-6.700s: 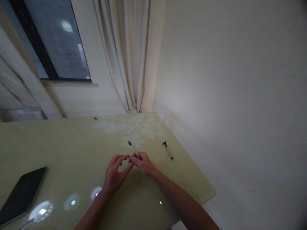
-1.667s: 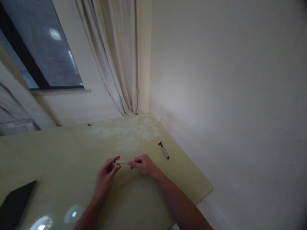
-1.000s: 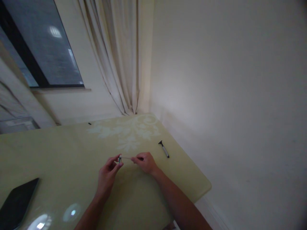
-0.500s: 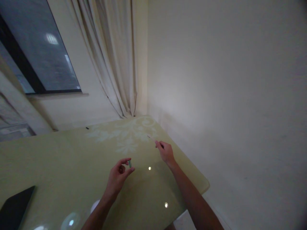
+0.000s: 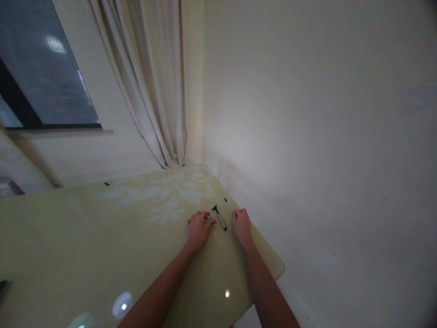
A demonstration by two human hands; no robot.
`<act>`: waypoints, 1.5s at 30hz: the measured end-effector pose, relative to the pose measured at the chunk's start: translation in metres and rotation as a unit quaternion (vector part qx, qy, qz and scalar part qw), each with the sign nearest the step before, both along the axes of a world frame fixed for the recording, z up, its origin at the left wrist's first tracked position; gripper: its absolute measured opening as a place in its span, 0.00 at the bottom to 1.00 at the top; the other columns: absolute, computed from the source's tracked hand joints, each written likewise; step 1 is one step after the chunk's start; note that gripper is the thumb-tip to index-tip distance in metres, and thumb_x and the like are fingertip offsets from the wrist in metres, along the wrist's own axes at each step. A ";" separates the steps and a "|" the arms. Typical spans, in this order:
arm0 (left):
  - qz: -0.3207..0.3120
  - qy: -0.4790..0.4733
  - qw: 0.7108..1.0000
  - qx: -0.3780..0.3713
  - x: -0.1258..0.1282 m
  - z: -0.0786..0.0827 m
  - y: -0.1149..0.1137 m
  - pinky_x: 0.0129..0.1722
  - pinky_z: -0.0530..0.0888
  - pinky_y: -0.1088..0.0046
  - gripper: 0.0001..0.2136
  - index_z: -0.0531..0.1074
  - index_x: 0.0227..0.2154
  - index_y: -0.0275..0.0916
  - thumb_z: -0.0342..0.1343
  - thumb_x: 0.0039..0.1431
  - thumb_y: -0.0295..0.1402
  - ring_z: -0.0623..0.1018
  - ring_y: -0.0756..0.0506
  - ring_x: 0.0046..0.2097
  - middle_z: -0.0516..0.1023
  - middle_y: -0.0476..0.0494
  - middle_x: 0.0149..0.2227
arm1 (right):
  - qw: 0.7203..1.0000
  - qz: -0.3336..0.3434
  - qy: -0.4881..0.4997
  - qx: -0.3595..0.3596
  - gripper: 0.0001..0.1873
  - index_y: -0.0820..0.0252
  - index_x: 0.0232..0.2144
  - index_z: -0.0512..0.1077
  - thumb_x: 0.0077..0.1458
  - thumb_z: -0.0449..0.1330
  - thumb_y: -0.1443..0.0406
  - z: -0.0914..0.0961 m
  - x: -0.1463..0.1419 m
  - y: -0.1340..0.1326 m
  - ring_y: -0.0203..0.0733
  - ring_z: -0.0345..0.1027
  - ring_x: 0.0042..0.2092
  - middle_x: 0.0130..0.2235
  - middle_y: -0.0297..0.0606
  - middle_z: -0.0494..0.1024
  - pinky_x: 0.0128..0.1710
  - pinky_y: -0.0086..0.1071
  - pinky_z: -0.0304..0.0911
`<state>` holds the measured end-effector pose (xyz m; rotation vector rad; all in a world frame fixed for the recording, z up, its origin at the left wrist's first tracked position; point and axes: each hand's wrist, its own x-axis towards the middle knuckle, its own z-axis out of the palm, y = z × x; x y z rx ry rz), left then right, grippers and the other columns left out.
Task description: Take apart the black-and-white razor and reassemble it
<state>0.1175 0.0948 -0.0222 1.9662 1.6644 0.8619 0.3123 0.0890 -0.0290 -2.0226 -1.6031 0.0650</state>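
My left hand (image 5: 198, 228) rests low over the table's right part, its thumb and fingers pinching a small green cylinder (image 5: 210, 217) that looks like a battery. Fingers cover most of it. Between my two hands a black and grey razor (image 5: 220, 218) lies on the table, its head pointing away from me. My right hand (image 5: 241, 224) is closed at the table's right edge, just right of the razor. From its fingertips a thin pale stick (image 5: 229, 203) with a dark oval end reaches away; its exact kind is unclear.
The pale green, glossy table (image 5: 85, 241) carries a white floral pattern and light reflections. A small black object (image 5: 107, 184) lies near its far edge. A dark flat object (image 5: 4, 288) shows at the left border. The wall (image 5: 307, 159) runs along the table's right side, with a curtain (image 5: 160, 91) behind.
My left hand has moved right and away from me with the green cylinder. My right hand has come lower, beside the table edge. The razor now shows on the table between them.
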 end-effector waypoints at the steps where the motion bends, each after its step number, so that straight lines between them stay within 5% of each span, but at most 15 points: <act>1: 0.008 0.033 0.999 0.004 0.001 -0.001 0.000 0.51 0.65 0.59 0.18 0.79 0.48 0.41 0.63 0.59 0.43 0.75 0.35 0.52 0.81 0.37 0.48 | 1.000 -0.001 -0.001 -0.003 0.18 0.66 0.36 0.82 0.67 0.51 0.68 -0.001 0.001 0.000 0.48 0.71 0.43 0.39 0.51 0.77 0.46 0.34 0.61; 9: 0.023 0.135 0.990 -0.018 0.000 -0.003 -0.005 0.53 0.65 0.61 0.21 0.78 0.54 0.45 0.60 0.62 0.47 0.74 0.37 0.54 0.78 0.40 0.51 | 0.999 0.006 0.022 -0.027 0.14 0.63 0.41 0.82 0.67 0.55 0.68 0.002 -0.005 -0.002 0.45 0.72 0.44 0.42 0.47 0.78 0.46 0.31 0.61; 17: 0.001 0.099 0.995 -0.019 -0.010 -0.003 -0.006 0.53 0.65 0.62 0.22 0.76 0.56 0.44 0.61 0.60 0.44 0.75 0.38 0.54 0.79 0.39 0.50 | 0.997 -0.013 0.010 0.069 0.12 0.61 0.45 0.79 0.64 0.58 0.66 0.010 -0.018 -0.010 0.49 0.70 0.49 0.46 0.47 0.78 0.50 0.35 0.59; 24: -0.024 0.034 0.999 -0.012 -0.014 -0.001 -0.002 0.50 0.70 0.62 0.15 0.79 0.46 0.39 0.62 0.59 0.39 0.78 0.39 0.49 0.78 0.38 0.47 | 0.996 0.028 -0.065 0.057 0.10 0.59 0.40 0.79 0.66 0.59 0.61 0.012 -0.039 -0.014 0.50 0.67 0.50 0.46 0.46 0.78 0.51 0.40 0.55; 28: -0.051 -0.032 0.998 0.011 -0.064 -0.005 -0.002 0.47 0.75 0.66 0.16 0.79 0.47 0.38 0.62 0.56 0.38 0.79 0.42 0.43 0.79 0.38 0.45 | 0.994 0.040 -0.096 0.029 0.13 0.58 0.38 0.79 0.66 0.59 0.57 0.011 -0.040 -0.015 0.51 0.67 0.51 0.46 0.48 0.78 0.50 0.40 0.54; 36: 0.115 0.123 0.985 0.027 -0.236 -0.018 -0.040 0.54 0.73 0.54 0.18 0.81 0.45 0.47 0.57 0.58 0.49 0.78 0.33 0.55 0.79 0.40 0.56 | 0.991 0.097 -0.095 -0.003 0.10 0.60 0.37 0.79 0.65 0.60 0.62 0.019 -0.053 -0.014 0.50 0.71 0.48 0.42 0.46 0.80 0.49 0.38 0.57; 42: 0.109 0.135 0.985 0.020 -0.259 -0.028 -0.057 0.60 0.70 0.55 0.20 0.81 0.49 0.47 0.55 0.60 0.49 0.78 0.36 0.57 0.76 0.42 0.60 | 0.975 0.213 0.045 -0.045 0.08 0.60 0.34 0.80 0.62 0.63 0.62 0.012 -0.146 -0.015 0.41 0.73 0.38 0.37 0.41 0.81 0.38 0.30 0.60; 45: 0.110 0.134 0.985 0.012 -0.258 -0.027 -0.055 0.60 0.70 0.55 0.20 0.81 0.49 0.46 0.56 0.59 0.48 0.77 0.36 0.58 0.76 0.41 0.61 | 0.972 0.211 0.074 -0.068 0.09 0.60 0.33 0.80 0.60 0.64 0.61 0.009 -0.201 -0.015 0.43 0.74 0.38 0.36 0.41 0.82 0.38 0.31 0.62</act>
